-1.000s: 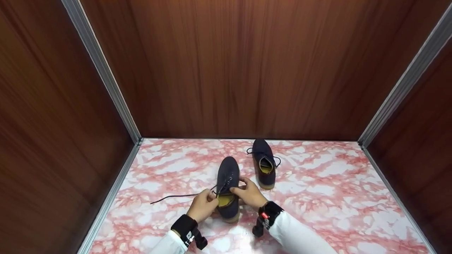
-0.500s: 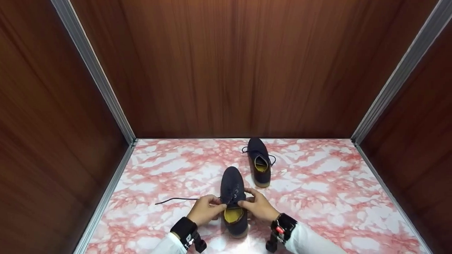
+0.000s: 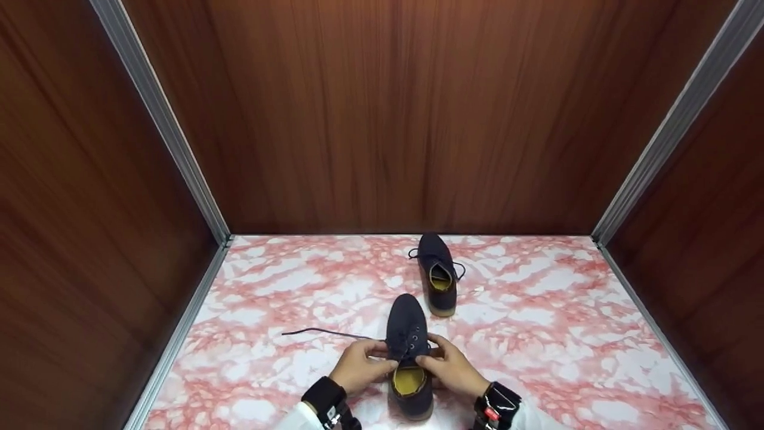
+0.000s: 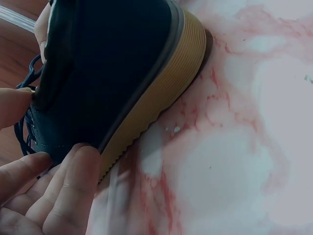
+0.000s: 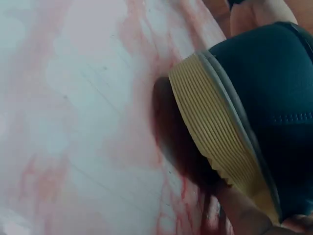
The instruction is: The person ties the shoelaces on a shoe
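A dark navy lace-up shoe [image 3: 407,319] with a yellow insole points away from me in the head view, held between both hands. My left hand [image 3: 361,365] grips its left side, thumb at the edge of the opening and other fingers along the upper. On the opposite side, my right hand [image 3: 456,367] grips it with the thumb by the eyelets. The tan ridged sole [image 5: 215,132] shows in the right wrist view, with right-hand fingers reaching beneath it. One long loose shoelace [image 3: 322,330] trails left across the surface.
A matching navy shoe [image 3: 439,301], its lace tied in a bow, stands farther back, slightly right. The pink-and-white marbled surface [image 3: 268,382] is bounded by a brown wood-grain back wall [image 3: 382,119] and side walls with metal corner strips.
The held shoe has come nearer and to the right with both hands, its loose lace dragging along. My left hand has shifted from the lace area to the shoe's side.
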A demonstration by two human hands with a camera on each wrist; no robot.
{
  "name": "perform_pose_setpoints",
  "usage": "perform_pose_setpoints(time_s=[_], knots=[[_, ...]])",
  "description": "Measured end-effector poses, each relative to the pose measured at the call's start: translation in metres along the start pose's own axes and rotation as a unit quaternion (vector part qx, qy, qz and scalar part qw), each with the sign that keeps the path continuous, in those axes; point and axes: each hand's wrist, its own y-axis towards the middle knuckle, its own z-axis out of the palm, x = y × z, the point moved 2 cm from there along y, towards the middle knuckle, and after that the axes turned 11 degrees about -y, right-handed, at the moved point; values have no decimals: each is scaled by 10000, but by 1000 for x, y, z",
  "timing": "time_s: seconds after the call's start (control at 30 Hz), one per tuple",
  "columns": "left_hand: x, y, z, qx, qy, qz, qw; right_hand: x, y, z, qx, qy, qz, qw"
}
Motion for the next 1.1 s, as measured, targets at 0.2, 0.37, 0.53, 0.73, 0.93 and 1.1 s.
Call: perform_pose_setpoints(time_s=[0.2, 0.37, 0.53, 0.73, 0.93, 1.1], knots=[[0, -4, 10, 93, -10, 62, 9999, 1, -11, -5, -36, -190, 96, 9998], [0, -6, 18, 52, 69, 89, 9999, -2, -15, -11, 1, -581, 123, 9982], [-1, -7, 23, -203, 490, 273, 9982, -4, -16, -17, -162, -1078, -19, 9940], [0, -7, 27, -266, 605, 245, 9975, 0, -17, -25, -923, -1926, -806, 9736], [3, -8, 27, -223, 244, -101, 9994, 11, -17, -26, -1378, -2765, -2013, 9295], [6, -8, 27, -227, 276, -86, 9993, 14, -17, -27, -1301, -2790, -2099, 9280]])
